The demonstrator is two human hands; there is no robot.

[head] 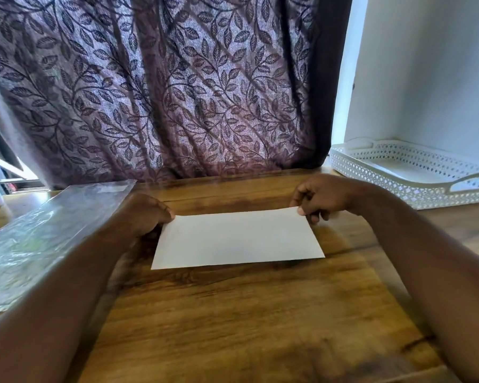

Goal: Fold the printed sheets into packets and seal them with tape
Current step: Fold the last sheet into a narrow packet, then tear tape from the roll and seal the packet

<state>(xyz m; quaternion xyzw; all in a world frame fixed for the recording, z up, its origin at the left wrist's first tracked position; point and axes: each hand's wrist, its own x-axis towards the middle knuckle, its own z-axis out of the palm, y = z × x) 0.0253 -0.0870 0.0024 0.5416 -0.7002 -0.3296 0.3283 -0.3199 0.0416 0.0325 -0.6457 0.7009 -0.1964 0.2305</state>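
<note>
A white sheet (237, 237), its upper face blank and its shape a long rectangle, lies crosswise at the middle of the wooden table (233, 313). Both hands hold it by its far corners. The left hand (147, 214) is at the sheet's 10 o'clock corner, fingers curled in close together, with the thumb tip pressed on top of the paper and the other fingers tucked under the edge, so it pinches that corner. The right hand (320, 196) is at the 2 o'clock corner in the same tight pinch, thumb on the upper face and curled fingers showing below and beyond the edge. The near long edge sits low at 6 o'clock with a thin shadow under it; whether the far edge is raised off the wood cannot be told. At 9 o'clock of the sheet, touching the left forearm, lies a shiny clear plastic cover (47, 230). Well apart at 2 o'clock stands a white perforated tray (409, 175) against a white wall (440, 64). At 12 o'clock a purple leaf-patterned curtain (163, 87) hangs behind the table.
</note>
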